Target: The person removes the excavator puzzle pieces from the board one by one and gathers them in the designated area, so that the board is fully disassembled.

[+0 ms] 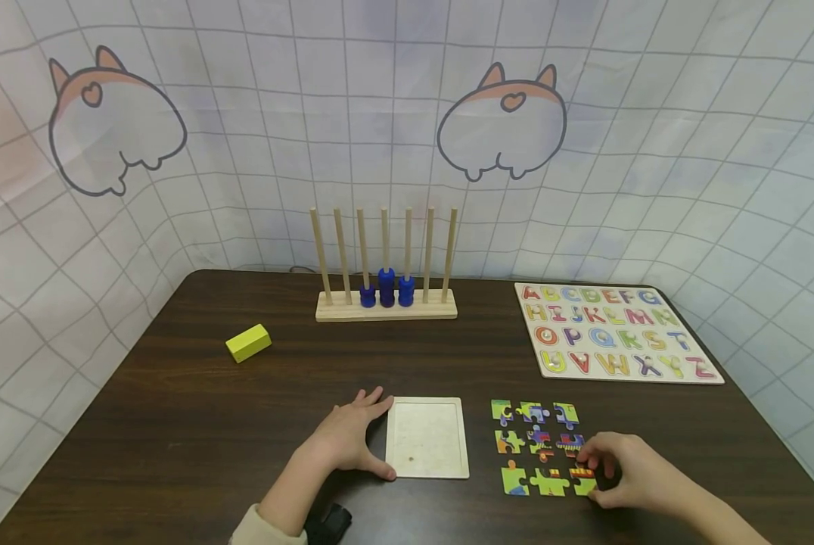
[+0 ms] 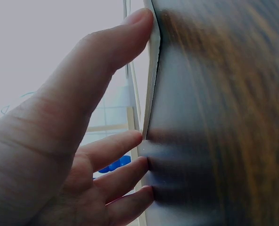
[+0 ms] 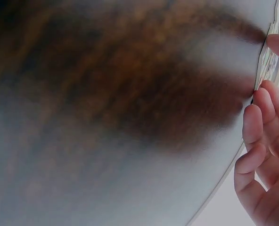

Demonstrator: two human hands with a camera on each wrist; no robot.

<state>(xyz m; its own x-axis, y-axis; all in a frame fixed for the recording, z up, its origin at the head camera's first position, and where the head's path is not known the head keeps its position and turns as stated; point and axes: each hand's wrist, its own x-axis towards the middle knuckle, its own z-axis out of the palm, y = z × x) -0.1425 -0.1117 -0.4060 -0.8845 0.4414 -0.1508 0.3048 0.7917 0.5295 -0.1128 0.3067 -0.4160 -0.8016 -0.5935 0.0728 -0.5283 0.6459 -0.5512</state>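
Observation:
A shallow square wooden tray (image 1: 426,439) lies flat on the dark table. My left hand (image 1: 355,437) is spread along its left side, with the thumb by the near corner and the index fingertip by the far one; in the left wrist view the thumb (image 2: 116,47) touches the tray's edge. To the right, several jigsaw pieces (image 1: 550,483) lie in three loose rows with gaps between them. At the near right corner of these rows, my right hand (image 1: 635,471) pinches a green and orange jigsaw piece (image 1: 582,482) between thumb and fingertips, down at table level.
At the back stands a wooden peg rack (image 1: 386,310) with blue beads on three pegs. An alphabet puzzle board (image 1: 618,333) lies at the back right. A yellow block (image 1: 248,343) rests on the left. A patterned curtain (image 1: 352,136) hangs behind the table.

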